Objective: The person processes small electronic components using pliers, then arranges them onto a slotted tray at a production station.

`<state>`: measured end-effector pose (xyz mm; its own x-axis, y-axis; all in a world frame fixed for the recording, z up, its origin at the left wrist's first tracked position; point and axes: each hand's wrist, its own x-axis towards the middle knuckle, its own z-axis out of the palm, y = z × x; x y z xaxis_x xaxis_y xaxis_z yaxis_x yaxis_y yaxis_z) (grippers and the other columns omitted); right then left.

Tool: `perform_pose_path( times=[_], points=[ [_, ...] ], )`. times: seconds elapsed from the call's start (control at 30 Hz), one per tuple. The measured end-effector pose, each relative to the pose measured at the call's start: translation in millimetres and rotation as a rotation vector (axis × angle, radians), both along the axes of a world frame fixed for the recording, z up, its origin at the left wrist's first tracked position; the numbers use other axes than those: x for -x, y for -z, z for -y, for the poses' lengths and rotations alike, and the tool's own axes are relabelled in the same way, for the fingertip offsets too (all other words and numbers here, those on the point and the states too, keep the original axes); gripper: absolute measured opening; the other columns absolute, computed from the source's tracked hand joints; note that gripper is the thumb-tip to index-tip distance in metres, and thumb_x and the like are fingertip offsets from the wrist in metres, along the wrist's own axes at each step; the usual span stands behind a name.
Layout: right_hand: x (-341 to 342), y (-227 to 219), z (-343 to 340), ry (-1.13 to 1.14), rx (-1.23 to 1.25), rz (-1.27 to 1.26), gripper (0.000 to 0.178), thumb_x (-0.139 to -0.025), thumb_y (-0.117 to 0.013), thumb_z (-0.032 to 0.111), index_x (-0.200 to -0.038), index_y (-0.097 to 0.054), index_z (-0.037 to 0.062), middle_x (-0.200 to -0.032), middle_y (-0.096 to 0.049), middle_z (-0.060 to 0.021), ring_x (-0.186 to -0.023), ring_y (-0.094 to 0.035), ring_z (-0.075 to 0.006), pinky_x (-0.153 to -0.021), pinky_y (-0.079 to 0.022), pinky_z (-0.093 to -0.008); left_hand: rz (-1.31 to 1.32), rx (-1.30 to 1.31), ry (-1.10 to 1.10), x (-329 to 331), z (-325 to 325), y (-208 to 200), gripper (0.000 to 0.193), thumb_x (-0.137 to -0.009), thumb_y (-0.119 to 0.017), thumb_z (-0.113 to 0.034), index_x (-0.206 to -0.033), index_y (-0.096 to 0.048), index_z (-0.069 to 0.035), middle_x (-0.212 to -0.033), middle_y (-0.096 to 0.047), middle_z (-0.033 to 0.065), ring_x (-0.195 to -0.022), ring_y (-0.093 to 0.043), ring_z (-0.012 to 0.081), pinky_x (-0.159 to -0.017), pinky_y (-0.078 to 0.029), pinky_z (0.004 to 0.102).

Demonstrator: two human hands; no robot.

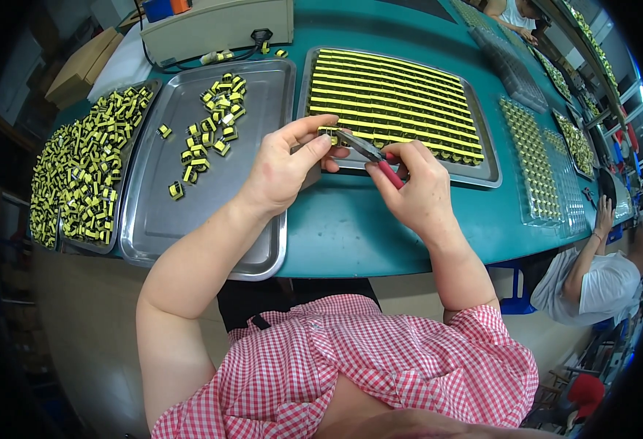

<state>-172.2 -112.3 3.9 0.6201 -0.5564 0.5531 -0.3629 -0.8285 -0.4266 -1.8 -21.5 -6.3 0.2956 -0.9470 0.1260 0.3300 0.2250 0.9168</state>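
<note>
My left hand (286, 167) pinches a small yellow-and-black component (330, 136) between thumb and fingers, just above the near edge of a metal tray (487, 175) filled with neat rows of the same parts. My right hand (416, 186) grips red-handled cutting pliers (371, 154); their metal jaws point left and meet the held component. Both hands hover over the teal table (351, 227).
A metal tray (157, 227) to the left holds several loose components at its far end. Further left lies a tray (120, 183) heaped with them. A beige machine (212, 25) stands at the back. Clear plastic trays (537, 164) lie to the right, where another person (599, 282) sits.
</note>
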Motion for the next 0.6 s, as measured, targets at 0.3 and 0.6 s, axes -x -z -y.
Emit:
perform_pose_path(
  times=[0.3, 0.6],
  points=[
    [1.0, -2.8, -2.2, -0.005, -0.083, -0.015, 0.021, -0.070, -0.071, 0.013, -0.082, -0.058, 0.0006, -0.072, -0.056, -0.0095, -0.063, -0.057, -0.0220, -0.056, -0.046, -0.0306, -0.067, -0.028, 0.082, -2.4, -0.3, 0.9, 0.032, -0.091, -0.046, -0.009, -0.119, -0.046, 0.006, -0.101, -0.058, 0.0133, -0.087, -0.060, 0.0183, -0.070, -0.049, 0.0270],
    [1.5, -3.1, -2.3, -0.020, -0.106, -0.004, 0.021, -0.071, -0.071, 0.013, -0.083, -0.059, 0.0001, -0.072, -0.057, -0.0102, -0.064, -0.057, -0.0225, -0.058, -0.046, -0.0307, -0.085, -0.019, 0.128, -2.4, -1.2, -0.5, 0.031, -0.091, -0.045, -0.009, -0.119, -0.047, 0.004, -0.103, -0.058, 0.0126, -0.088, -0.059, 0.0182, -0.070, -0.049, 0.0277]
  ],
)
